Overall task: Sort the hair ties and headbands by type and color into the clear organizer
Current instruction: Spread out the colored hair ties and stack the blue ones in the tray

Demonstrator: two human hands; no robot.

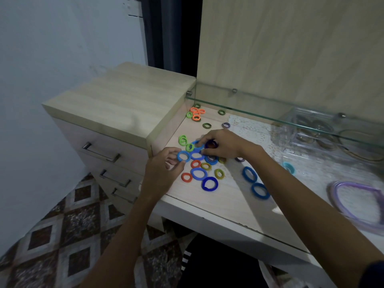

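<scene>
Many hair ties lie scattered on the desk top (228, 200): blue, green, orange, yellow-green and striped ones. My left hand (161, 169) pinches a light blue hair tie (183, 156) at the desk's left edge. My right hand (224, 144) rests on the pile, its fingers curled over a dark blue hair tie (211, 144). Two blue ties (249, 174) (260, 191) lie apart to the right. A purple headband (357, 202) sits at the far right. The clear organizer (311, 129) stands at the back right under a glass shelf, with brown headbands inside.
A glass shelf (270, 113) overhangs the back of the desk. A drawer unit (116, 104) stands higher on the left. More orange and green ties (196, 114) lie in the back left corner. A white lace mat (253, 127) covers part of the desk.
</scene>
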